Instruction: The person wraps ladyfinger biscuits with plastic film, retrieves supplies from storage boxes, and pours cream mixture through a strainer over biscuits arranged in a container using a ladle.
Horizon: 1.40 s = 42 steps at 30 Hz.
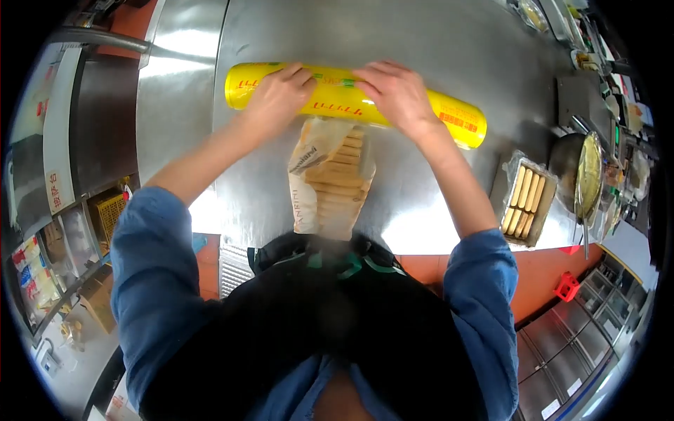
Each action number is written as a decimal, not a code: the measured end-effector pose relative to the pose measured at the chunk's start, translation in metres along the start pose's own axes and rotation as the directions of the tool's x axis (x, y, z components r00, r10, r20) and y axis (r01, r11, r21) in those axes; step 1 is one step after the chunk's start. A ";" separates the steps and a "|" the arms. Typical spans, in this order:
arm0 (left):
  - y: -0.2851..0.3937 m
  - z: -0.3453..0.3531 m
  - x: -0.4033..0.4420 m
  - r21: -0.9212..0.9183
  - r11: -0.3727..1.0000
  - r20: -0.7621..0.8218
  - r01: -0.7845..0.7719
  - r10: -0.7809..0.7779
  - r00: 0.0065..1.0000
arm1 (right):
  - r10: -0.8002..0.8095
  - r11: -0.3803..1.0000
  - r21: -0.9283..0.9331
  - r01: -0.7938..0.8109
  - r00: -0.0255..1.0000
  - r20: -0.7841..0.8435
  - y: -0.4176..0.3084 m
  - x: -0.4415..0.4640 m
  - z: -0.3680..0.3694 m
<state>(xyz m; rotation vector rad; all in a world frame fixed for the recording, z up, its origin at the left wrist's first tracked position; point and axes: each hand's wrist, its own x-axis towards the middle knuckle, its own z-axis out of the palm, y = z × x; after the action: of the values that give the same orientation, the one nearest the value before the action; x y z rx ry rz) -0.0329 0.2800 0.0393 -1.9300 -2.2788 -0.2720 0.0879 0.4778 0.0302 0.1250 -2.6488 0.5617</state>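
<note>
A long yellow roll of wrap (330,105) with red and green print lies across the steel counter. My left hand (283,91) rests on it left of the middle, fingers curled over its top; what they pinch is too small to tell. Right of the middle, my right hand (394,91) lies over the roll with its fingers bent, and its fingertips are partly hidden. Just below the roll, between my forearms, a clear and white printed packet (330,179) holds several long biscuits; neither hand touches it.
On the right of the steel counter (281,35) stands a box (528,200) of finger biscuits in plastic. Beside it are a round pan (588,175) and other kitchenware. Shelves with a yellow basket (107,216) are on the left. A red crate (566,286) is low on the right.
</note>
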 end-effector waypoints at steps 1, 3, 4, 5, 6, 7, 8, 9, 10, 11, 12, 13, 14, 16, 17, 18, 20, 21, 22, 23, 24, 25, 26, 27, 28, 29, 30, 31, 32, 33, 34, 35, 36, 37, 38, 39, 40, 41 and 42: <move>-0.002 -0.001 0.002 0.026 0.998 0.041 -0.052 0.051 0.998 | -0.036 0.999 -0.028 0.039 0.995 0.092 -0.004 0.008 0.005; -0.003 0.000 0.004 0.070 0.995 0.110 -0.074 0.066 0.992 | -0.101 0.989 -0.076 0.127 0.955 0.280 -0.009 0.022 0.011; -0.004 0.000 0.005 0.088 0.993 0.144 -0.084 0.071 0.987 | -0.099 0.986 -0.100 0.136 0.946 0.309 -0.010 0.028 0.011; -0.004 0.001 0.006 0.094 0.992 0.131 -0.087 0.074 0.989 | -0.095 0.982 -0.121 0.144 0.936 0.340 -0.010 0.032 0.010; -0.004 0.002 0.007 0.101 0.991 0.119 -0.091 0.079 0.990 | -0.089 0.978 -0.143 0.151 0.925 0.369 -0.012 0.036 0.009; -0.004 0.003 0.008 0.108 0.990 0.107 -0.096 0.084 0.991 | -0.107 0.970 -0.156 0.186 0.905 0.412 -0.014 0.041 0.007; -0.005 0.005 0.009 0.116 0.989 0.099 -0.097 0.085 0.991 | -0.126 0.960 -0.167 0.223 0.882 0.455 -0.016 0.046 0.005; -0.005 0.006 0.009 0.123 0.988 0.093 -0.098 0.086 0.992 | -0.142 0.950 -0.176 0.259 0.857 0.496 -0.019 0.050 0.003; -0.006 0.008 0.008 0.131 0.986 0.088 -0.101 0.089 0.992 | -0.143 0.949 -0.173 0.265 0.846 0.513 -0.020 0.053 0.003; -0.008 0.009 0.008 0.132 0.985 0.027 -0.108 0.105 0.994 | -0.144 0.948 -0.170 0.270 0.837 0.529 -0.020 0.056 0.003; -0.009 0.010 0.007 0.133 0.984 -0.035 -0.117 0.122 0.992 | -0.143 0.946 -0.169 0.275 0.827 0.543 -0.019 0.058 0.004; -0.011 0.012 0.007 0.136 0.983 -0.097 -0.126 0.140 0.985 | -0.136 0.948 -0.169 0.269 0.825 0.548 -0.019 0.060 0.005; -0.011 0.014 0.007 0.112 0.990 -0.110 -0.090 0.102 0.989 | -0.128 0.950 -0.171 0.263 0.823 0.553 -0.019 0.060 0.008; -0.011 0.019 0.007 0.058 0.998 -0.130 -0.017 0.025 0.991 | -0.110 0.954 -0.179 0.240 0.838 0.535 -0.015 0.057 0.014; -0.010 0.021 0.007 0.011 0.999 -0.153 0.047 -0.045 0.987 | -0.101 0.958 -0.183 0.222 0.855 0.509 -0.011 0.053 0.018; -0.008 0.020 0.009 -0.039 0.993 -0.172 0.110 -0.115 0.978 | -0.092 0.961 -0.187 0.205 0.871 0.483 -0.011 0.051 0.019; -0.010 0.018 0.009 -0.231 0.948 -0.159 0.219 -0.259 0.953 | -0.077 0.977 -0.155 0.147 0.919 0.386 -0.011 0.048 0.016; -0.015 0.016 0.008 -0.366 0.893 -0.119 0.260 -0.322 0.939 | -0.067 0.984 -0.135 0.118 0.940 0.334 -0.011 0.047 0.015; -0.017 0.016 0.008 -0.493 0.819 -0.070 0.295 -0.375 0.924 | -0.073 0.982 -0.147 0.121 0.953 0.295 -0.008 0.046 0.017; -0.016 0.017 0.008 -0.472 0.842 -0.101 0.259 -0.344 0.934 | -0.080 0.979 -0.161 0.124 0.963 0.256 -0.004 0.045 0.021; -0.016 0.017 0.009 -0.450 0.865 -0.133 0.222 -0.311 0.941 | -0.089 0.976 -0.176 0.128 0.973 0.215 0.000 0.045 0.024; -0.016 0.017 0.011 -0.424 0.887 -0.164 0.184 -0.276 0.947 | -0.052 0.988 -0.135 0.081 0.976 0.209 0.002 0.045 0.026; -0.018 0.019 0.013 -0.414 0.892 -0.157 0.183 -0.267 0.951 | -0.017 0.995 -0.093 0.037 0.979 0.204 0.005 0.045 0.027; -0.019 0.021 0.016 -0.403 0.897 -0.149 0.181 -0.260 0.954 | 0.018 0.999 -0.052 -0.008 0.979 0.202 0.006 0.047 0.026; -0.020 0.024 0.018 -0.396 0.900 -0.139 0.181 -0.254 0.957 | 0.085 0.992 0.065 -0.107 0.958 0.272 0.007 0.047 0.024; -0.021 0.025 0.020 -0.436 0.879 -0.132 0.193 -0.275 0.952 | 0.142 0.962 0.172 -0.213 0.926 0.349 0.008 0.048 0.021; -0.021 0.027 0.023 -0.476 0.855 -0.124 0.204 -0.296 0.947 | 0.188 0.908 0.266 -0.323 0.883 0.431 0.009 0.048 0.018; -0.019 0.029 0.024 -0.518 0.828 -0.113 0.214 -0.315 0.942 | 0.201 0.858 0.325 -0.398 0.842 0.501 0.014 0.046 0.018; -0.017 0.032 0.023 -0.542 0.820 -0.147 0.185 -0.309 0.940 | 0.205 0.799 0.374 -0.472 0.797 0.568 0.021 0.045 0.019; -0.016 0.033 0.020 -0.563 0.812 -0.181 0.154 -0.302 0.936 | 0.200 0.731 0.415 -0.543 0.750 0.630 0.020 0.048 0.017; -0.015 0.034 0.018 -0.581 0.804 -0.216 0.123 -0.298 0.930 | 0.207 0.794 0.357 -0.492 0.771 0.602 0.017 0.048 0.013; -0.012 0.034 0.016 -0.652 0.740 -0.185 0.167 -0.369 0.911 | 0.210 0.850 0.294 -0.438 0.792 0.573 0.013 0.048 0.008; -0.005 0.030 0.012 -0.716 0.666 -0.147 0.208 -0.435 0.888 | 0.210 0.896 0.225 -0.382 0.813 0.543 0.008 0.049 0.003; 0.002 0.026 0.008 -0.775 0.583 -0.100 0.246 -0.497 0.862 | 0.124 0.959 0.166 -0.231 0.864 0.488 0.009 0.044 0.002; 0.006 0.024 0.005 -0.765 0.594 -0.089 0.250 -0.482 0.872 | 0.028 0.993 0.094 -0.077 0.898 0.439 0.013 0.037 0.001; 0.007 0.022 0.002 -0.754 0.607 -0.081 0.252 -0.466 0.881 | -0.077 0.997 0.011 0.079 0.915 0.395 0.015 0.033 -0.001; 0.008 0.020 -0.001 -0.744 0.619 -0.073 0.251 -0.449 0.890 | -0.099 0.995 0.030 0.095 0.906 0.411 0.014 0.030 -0.002; 0.006 0.017 -0.004 -0.685 0.689 -0.069 0.237 -0.385 0.920 | -0.120 0.993 0.050 0.109 0.896 0.427 0.012 0.026 -0.004; 0.003 0.012 -0.007 -0.622 0.753 -0.058 0.216 -0.319 0.946 | -0.140 0.990 0.071 0.121 0.886 0.442 0.008 0.023 -0.008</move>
<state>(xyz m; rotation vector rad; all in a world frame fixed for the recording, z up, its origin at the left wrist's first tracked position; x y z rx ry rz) -0.0283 0.2765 0.0259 -1.6885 -2.5522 -1.3004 0.0691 0.4883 0.0433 0.4986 -3.0395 0.6009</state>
